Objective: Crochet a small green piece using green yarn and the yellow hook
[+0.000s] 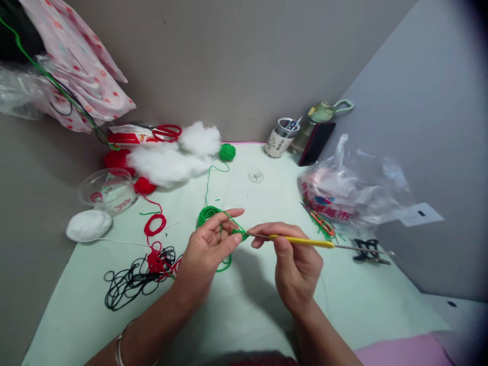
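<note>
My left hand [208, 246] pinches a small piece of green crochet work [241, 234] between thumb and fingers. A green strand runs over its raised index finger. In my right hand [297, 262] is a crochet hook with a yellow handle [301, 241], gripped like a pencil. The hook's left tip meets the green piece at my left fingertips; its other metal end points right. Behind my left hand lies a loose coil of green yarn [206, 215], partly hidden. A thin strand leads from there to a green yarn ball [227, 152] at the back.
White stuffing [168, 165], red scissors [168, 133], a clear plastic bowl [109, 190] and a white yarn ball [89, 226] stand left. Tangled black cord [131, 282] lies nearer. To the right are a pen tin [280, 140], phone [317, 144], plastic bag [354, 183] and black clip [368, 251].
</note>
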The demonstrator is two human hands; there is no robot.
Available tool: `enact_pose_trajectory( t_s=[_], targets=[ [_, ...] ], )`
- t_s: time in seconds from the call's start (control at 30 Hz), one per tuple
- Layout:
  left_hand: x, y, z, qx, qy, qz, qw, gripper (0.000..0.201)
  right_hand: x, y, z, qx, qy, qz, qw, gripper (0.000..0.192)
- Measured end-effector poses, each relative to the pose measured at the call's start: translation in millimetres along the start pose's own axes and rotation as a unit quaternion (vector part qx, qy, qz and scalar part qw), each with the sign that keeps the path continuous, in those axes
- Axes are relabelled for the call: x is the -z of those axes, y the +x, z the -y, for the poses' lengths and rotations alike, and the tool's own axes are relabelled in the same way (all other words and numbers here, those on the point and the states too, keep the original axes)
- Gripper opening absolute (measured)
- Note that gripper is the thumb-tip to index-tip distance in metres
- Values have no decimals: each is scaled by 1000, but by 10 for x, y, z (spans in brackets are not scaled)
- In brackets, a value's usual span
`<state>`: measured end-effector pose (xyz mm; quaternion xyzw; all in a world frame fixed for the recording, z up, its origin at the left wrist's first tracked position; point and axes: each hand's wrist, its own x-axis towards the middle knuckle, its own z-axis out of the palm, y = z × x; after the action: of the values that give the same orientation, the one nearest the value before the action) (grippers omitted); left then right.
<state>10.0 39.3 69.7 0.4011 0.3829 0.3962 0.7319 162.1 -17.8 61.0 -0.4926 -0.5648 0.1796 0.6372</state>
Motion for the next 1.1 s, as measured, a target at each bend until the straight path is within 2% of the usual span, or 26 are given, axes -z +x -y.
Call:
enact_pose_trajectory(
  t_s=[0.07,0.13,0.2,0.27,0.3,0.37,0.47,0.53,0.63,0.7,0.8,0.87,0.9,0.97,1.03,1.1],
  targets=[
    [-7,-9,9,0,2,-4,1000,36,-5,5,-7,27,-18,17,999,28],
    [-26,-20,24,4,-9,-5,1000,39,-2,-8,-12,80,-95,41,991,28],
    [-49,-26,30,22,-47,9,999,45,2,-33,-14,138,-199,56,969,31],
    [-64,-21,17,70,-103,35,992,49,5,-55,-11,171,-252,58,951,34],
    [-65,-14,3,98,-131,47,985,48,4,-58,-7,169,-240,49,955,34],
    [-57,4,-33,134,-170,53,975,43,0,-41,-1,117,-155,11,981,30],
    [-35,16,-63,119,-170,41,977,36,-20,23,-5,0,14,-37,999,25],
    [-30,8,-49,91,-134,42,986,35,-42,61,-14,-47,68,-25,996,22],
    [-39,-15,3,52,-77,36,995,36,-76,59,-20,-53,45,-4,998,21],
    [-51,-24,32,41,-72,22,996,38,-88,20,-19,-13,-11,3,1000,24],
    [-63,-15,44,71,-118,22,990,38,-79,-42,-22,96,-129,27,987,35],
    [-61,5,27,113,-165,43,979,33,-54,-48,-25,128,-155,32,979,39],
    [-56,18,15,130,-184,50,973,30,-40,-37,-26,117,-140,24,983,38],
    [-41,40,-9,138,-207,49,967,27,-19,3,-26,50,-61,-9,997,32],
    [-27,50,-16,115,-195,30,973,28,-17,45,-26,-27,36,-30,999,26],
    [-19,43,5,81,-153,23,985,31,-34,69,-29,-71,92,-13,993,22]
  ],
)
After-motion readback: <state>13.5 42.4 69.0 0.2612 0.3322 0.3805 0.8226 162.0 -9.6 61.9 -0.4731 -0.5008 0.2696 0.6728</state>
